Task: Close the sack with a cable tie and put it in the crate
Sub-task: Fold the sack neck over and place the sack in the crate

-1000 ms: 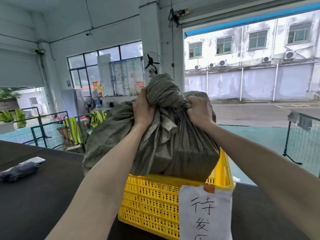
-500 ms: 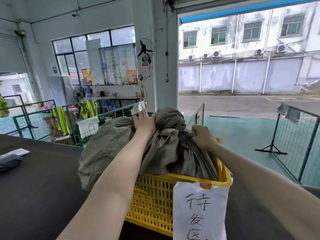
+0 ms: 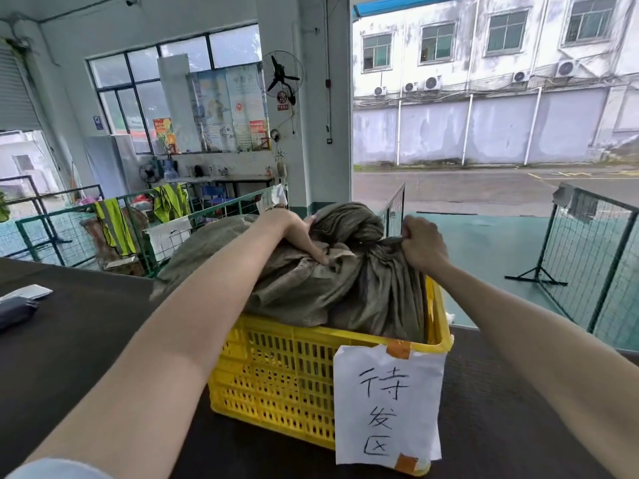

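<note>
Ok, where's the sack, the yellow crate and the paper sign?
sack (image 3: 311,292), head view, on its wrinkled front fabric.
yellow crate (image 3: 276,375), head view, on its slotted front wall.
paper sign (image 3: 387,402), head view, on the middle of the sheet.

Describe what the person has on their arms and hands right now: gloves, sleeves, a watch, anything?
Both forearms are bare, with no gloves, watch or bands visible. The left hand and the right hand are uncovered, fingers included. The only clothing showing is the edge of a pale blue-grey sleeve at the upper left arm, in the bottom-left corner of the head view. The right arm shows no sleeve in frame.
</note>
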Action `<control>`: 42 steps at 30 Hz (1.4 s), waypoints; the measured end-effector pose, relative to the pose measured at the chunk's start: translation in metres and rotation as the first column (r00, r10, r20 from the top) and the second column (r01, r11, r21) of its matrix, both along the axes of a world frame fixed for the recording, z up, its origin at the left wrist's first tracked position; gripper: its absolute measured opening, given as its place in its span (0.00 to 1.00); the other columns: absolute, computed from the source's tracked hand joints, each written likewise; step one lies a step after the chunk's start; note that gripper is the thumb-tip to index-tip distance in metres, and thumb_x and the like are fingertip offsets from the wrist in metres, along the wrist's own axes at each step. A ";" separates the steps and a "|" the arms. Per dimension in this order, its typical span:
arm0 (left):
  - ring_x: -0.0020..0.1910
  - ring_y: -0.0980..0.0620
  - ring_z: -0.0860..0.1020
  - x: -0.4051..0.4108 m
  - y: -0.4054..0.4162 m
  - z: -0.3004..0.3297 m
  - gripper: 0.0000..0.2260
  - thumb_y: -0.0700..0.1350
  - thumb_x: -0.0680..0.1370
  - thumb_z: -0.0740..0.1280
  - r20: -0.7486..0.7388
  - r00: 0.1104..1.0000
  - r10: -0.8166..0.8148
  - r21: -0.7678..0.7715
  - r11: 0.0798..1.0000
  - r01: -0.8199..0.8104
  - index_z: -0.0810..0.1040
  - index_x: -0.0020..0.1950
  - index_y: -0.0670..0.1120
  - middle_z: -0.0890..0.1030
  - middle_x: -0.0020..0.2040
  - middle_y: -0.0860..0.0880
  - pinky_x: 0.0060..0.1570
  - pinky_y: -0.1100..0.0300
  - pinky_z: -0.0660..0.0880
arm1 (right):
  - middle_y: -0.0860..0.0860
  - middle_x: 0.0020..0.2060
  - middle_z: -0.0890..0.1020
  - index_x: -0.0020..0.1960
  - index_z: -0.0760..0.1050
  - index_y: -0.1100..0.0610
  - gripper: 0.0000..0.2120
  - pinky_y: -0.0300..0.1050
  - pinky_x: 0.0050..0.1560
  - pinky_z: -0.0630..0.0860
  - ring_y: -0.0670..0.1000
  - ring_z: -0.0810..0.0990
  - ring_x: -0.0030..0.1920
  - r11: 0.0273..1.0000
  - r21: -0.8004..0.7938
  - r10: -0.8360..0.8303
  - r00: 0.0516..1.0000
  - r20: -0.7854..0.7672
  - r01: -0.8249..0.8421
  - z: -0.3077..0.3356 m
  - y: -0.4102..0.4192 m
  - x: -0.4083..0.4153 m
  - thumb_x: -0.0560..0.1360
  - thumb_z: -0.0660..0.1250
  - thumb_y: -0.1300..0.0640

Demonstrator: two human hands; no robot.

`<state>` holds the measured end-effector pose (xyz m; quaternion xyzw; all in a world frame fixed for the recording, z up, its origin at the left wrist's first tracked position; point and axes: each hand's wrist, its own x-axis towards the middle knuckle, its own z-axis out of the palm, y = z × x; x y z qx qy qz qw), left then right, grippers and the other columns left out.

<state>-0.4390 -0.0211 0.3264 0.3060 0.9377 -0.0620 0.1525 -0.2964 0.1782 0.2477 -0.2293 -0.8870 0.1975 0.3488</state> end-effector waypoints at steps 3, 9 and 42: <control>0.76 0.44 0.57 -0.015 -0.007 -0.017 0.54 0.69 0.66 0.69 -0.163 0.986 -0.032 0.100 0.994 0.049 0.37 0.77 0.53 0.52 0.79 0.46 0.72 0.47 0.58 | 0.53 0.41 0.70 0.41 0.68 0.57 0.08 0.46 0.38 0.62 0.56 0.68 0.39 0.999 -0.019 -0.037 0.997 -0.067 0.036 0.009 -0.012 -0.012 0.68 0.58 0.69; 0.72 0.39 0.63 -0.041 -0.034 -0.039 0.47 0.62 0.70 0.70 -0.435 0.899 0.045 0.176 0.984 0.036 0.42 0.78 0.53 0.61 0.75 0.45 0.66 0.35 0.61 | 0.52 0.40 0.68 0.41 0.65 0.55 0.12 0.43 0.31 0.56 0.55 0.67 0.36 0.996 0.084 0.029 0.980 -0.199 -0.012 0.041 -0.032 -0.042 0.68 0.56 0.71; 0.72 0.30 0.57 -0.020 -0.163 -0.142 0.50 0.53 0.69 0.75 -0.078 0.907 0.415 0.274 0.883 -0.381 0.42 0.78 0.57 0.51 0.76 0.33 0.68 0.41 0.62 | 0.42 0.37 0.82 0.37 0.78 0.44 0.10 0.39 0.45 0.68 0.44 0.78 0.43 0.878 -0.194 0.477 0.756 0.449 -0.438 -0.088 -0.009 0.076 0.75 0.67 0.55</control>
